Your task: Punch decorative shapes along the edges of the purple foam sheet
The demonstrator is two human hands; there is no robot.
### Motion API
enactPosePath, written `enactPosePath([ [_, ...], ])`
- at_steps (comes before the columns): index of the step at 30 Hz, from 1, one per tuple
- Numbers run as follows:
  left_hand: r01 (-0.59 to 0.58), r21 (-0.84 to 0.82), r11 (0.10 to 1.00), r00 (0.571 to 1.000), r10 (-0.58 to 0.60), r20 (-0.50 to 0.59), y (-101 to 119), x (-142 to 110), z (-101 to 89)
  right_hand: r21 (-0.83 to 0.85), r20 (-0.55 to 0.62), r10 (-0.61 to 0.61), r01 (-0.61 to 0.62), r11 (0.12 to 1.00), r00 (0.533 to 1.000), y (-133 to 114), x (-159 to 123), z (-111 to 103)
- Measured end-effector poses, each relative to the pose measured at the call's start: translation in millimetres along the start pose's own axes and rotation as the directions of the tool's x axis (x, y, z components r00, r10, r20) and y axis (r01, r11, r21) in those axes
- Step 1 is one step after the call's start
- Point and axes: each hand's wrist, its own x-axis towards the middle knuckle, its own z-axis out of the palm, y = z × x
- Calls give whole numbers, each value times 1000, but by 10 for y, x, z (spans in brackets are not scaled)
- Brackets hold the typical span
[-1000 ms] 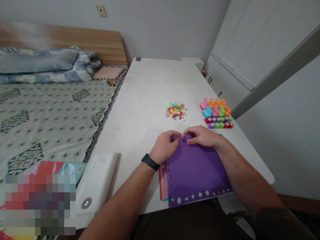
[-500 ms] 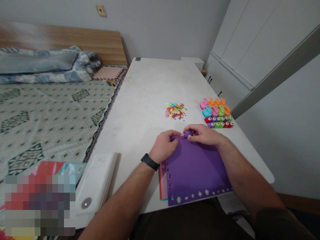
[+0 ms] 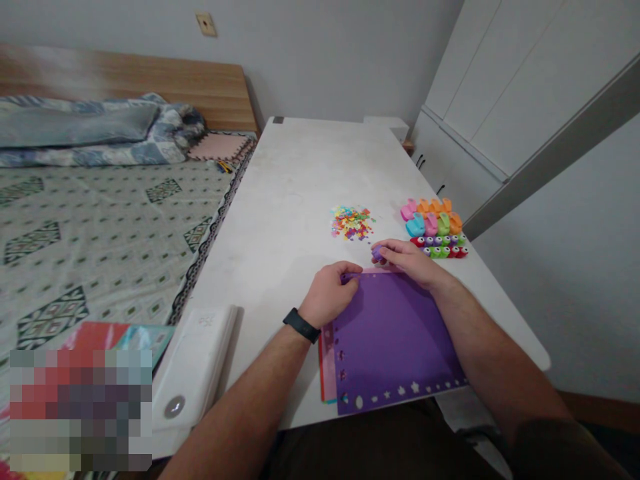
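Note:
A purple sheet of paper (image 3: 400, 333) lies at the table's near edge, with shaped holes along its left and bottom edges. Pink and red sheets (image 3: 327, 373) stick out under its left side. My left hand (image 3: 333, 290) pinches the sheet's top left corner between thumb and fingers. In my right hand (image 3: 403, 259) is a small purple craft punch (image 3: 378, 253), held just beyond the sheet's top edge. Small punched holes show near that top edge. Past the hands lies a pile of colourful paper confetti (image 3: 353, 223).
Rows of colourful craft punches (image 3: 435, 227) stand at the table's right side. A white oblong device (image 3: 197, 367) lies at the front left of the white table (image 3: 310, 160). A bed (image 3: 110, 233) adjoins on the left, and white cabinets (image 3: 450, 147) on the right.
My right hand has moved the purple punch off the sheet's top edge, away from me. My left hand stays on the corner.

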Motion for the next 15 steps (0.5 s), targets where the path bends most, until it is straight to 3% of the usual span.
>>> enactPosePath([
  [9,26,2,1000,1000,-26,7,18,8,4,123,-55,-4,11,992,998,61,57,11],
  [15,21,9,1000,1000,-21,2,3,5,4,69,-111,-30,38,997,993,68,79,26],
])
